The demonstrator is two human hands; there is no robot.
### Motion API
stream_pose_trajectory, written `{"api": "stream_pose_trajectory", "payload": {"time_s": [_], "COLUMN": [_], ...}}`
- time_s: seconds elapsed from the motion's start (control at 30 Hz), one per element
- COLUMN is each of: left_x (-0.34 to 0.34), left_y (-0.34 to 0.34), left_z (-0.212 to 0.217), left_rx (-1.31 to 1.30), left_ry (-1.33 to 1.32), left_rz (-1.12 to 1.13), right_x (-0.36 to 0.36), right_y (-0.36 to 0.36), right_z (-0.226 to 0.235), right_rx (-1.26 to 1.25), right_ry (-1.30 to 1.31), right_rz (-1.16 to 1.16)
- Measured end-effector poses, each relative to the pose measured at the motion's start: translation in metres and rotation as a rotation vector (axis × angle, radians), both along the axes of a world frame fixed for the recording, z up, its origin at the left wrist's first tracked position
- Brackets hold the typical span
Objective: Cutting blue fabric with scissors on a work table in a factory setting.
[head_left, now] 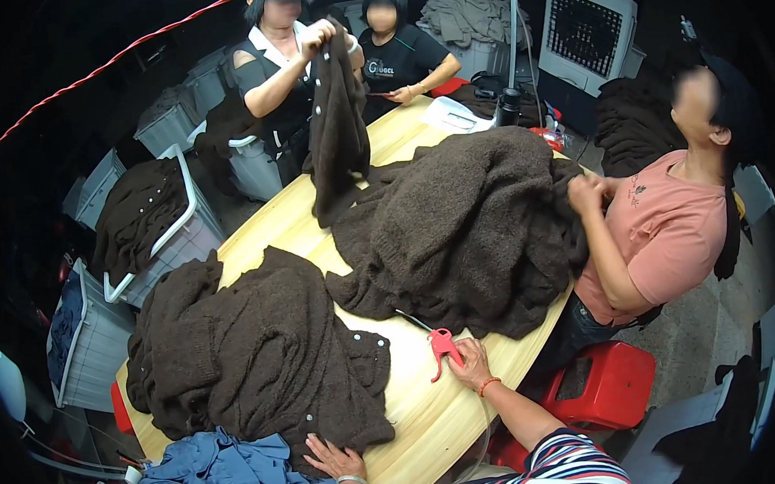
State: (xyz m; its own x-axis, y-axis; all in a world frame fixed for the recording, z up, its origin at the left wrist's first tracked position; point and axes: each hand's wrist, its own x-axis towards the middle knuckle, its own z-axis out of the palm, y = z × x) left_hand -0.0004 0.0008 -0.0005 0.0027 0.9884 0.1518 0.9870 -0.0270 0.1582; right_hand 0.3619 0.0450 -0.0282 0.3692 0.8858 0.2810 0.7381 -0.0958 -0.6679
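My left hand [334,459] lies with fingers spread on the lower edge of a dark brown knit cardigan [260,338], part of a heap on the left of the table. Pale buttons dot its edge. My right hand [471,365] is closed round the handle of a red air blow gun [441,346], whose thin nozzle points up and left. Just beyond the gun rises a larger mound of dark brown knitwear [466,228]. Blue fabric [229,473] is bunched beside my left hand at the near edge.
Across the pale wooden table [425,417], a person [289,79] holds up a brown cardigan [337,121]; another sits beside them. A person in pink [662,225] stands at the right, hands near the mound. Full bins [174,228] line the left; a red stool [605,388] stands right.
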Motion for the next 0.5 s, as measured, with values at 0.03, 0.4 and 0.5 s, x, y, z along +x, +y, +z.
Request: {"api": "stream_pose_trajectory", "payload": {"time_s": [0.03,0.4,0.5], "left_x": [-0.0012,0.0003,0.0007], "left_y": [-0.0005,-0.0019,-0.0018], "left_z": [-0.0009,0.0003,0.0007], "left_rx": [0.011,0.023,0.050], "left_ry": [0.004,0.001,0.004], "left_rz": [-0.002,0.000,-0.011], "right_x": [-0.0003,0.0004,0.0002], "right_y": [0.0004,-0.0017,-0.0016], "right_z": [-0.0005,-0.0014,-0.0010], "right_rx": [0.001,0.001,0.003], "right_ry": [0.002,0.006,-0.004], "right_rz": [0.004,0.003,0.004]}}
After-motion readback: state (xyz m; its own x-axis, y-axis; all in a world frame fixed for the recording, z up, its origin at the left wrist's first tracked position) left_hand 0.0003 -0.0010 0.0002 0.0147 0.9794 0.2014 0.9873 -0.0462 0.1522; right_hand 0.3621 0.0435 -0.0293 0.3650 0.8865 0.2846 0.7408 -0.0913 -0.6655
